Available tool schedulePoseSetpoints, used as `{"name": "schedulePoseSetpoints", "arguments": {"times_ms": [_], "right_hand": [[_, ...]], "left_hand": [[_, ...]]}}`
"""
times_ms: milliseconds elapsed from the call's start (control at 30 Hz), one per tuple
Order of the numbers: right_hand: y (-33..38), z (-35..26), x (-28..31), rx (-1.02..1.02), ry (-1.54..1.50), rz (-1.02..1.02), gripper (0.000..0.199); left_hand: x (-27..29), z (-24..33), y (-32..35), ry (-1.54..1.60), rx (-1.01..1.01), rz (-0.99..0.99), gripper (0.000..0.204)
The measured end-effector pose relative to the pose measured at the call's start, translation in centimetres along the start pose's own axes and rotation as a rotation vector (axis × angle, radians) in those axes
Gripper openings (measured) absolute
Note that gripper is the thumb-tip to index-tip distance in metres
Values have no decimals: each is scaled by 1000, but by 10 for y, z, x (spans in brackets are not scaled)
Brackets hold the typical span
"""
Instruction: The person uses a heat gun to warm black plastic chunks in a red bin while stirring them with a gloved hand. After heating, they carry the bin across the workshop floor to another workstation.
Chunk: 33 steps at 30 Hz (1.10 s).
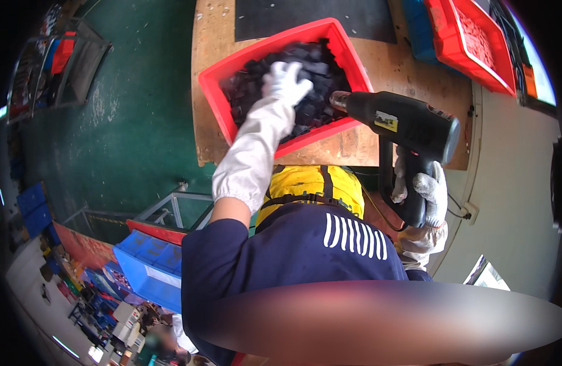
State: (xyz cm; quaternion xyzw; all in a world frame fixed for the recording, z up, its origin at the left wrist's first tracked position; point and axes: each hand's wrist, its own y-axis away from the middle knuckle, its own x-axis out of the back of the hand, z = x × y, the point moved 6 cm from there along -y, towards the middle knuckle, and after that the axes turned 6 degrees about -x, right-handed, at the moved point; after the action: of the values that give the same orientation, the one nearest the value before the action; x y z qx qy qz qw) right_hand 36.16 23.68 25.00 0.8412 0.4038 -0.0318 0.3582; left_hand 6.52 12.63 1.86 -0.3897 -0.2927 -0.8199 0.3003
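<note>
My right hand, in a white glove, is wrapped round the handle of a black heat gun. Its metal nozzle points left, over the right side of a red plastic bin. Small black pieces lie heaped inside the bin; their exact kind cannot be made out. Over that heap my left hand, gloved in white with a long white sleeve cover, has its fingers spread. It is slightly blurred, and whether it touches the pieces is unclear.
The bin rests on a wooden table with a dark mat behind it. At the far right stands another red bin of pinkish pieces, beside a blue one. A blue crate is at lower left. A cable runs below the heat gun.
</note>
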Motion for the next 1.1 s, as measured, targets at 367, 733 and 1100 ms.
{"name": "schedulePoseSetpoints", "arguments": {"times_ms": [367, 733, 1100], "right_hand": [[6, -4, 16, 92, 12, 62, 77], [5, -3, 12, 44, -22, 60, 75], [5, -4, 14, 46, -23, 81, 76]], "left_hand": [[34, -81, 53, 369, 144, 72, 91], [-32, -108, -28, 686, 90, -3, 73], [35, -37, 93, -479, -410, -503, 95]]}}
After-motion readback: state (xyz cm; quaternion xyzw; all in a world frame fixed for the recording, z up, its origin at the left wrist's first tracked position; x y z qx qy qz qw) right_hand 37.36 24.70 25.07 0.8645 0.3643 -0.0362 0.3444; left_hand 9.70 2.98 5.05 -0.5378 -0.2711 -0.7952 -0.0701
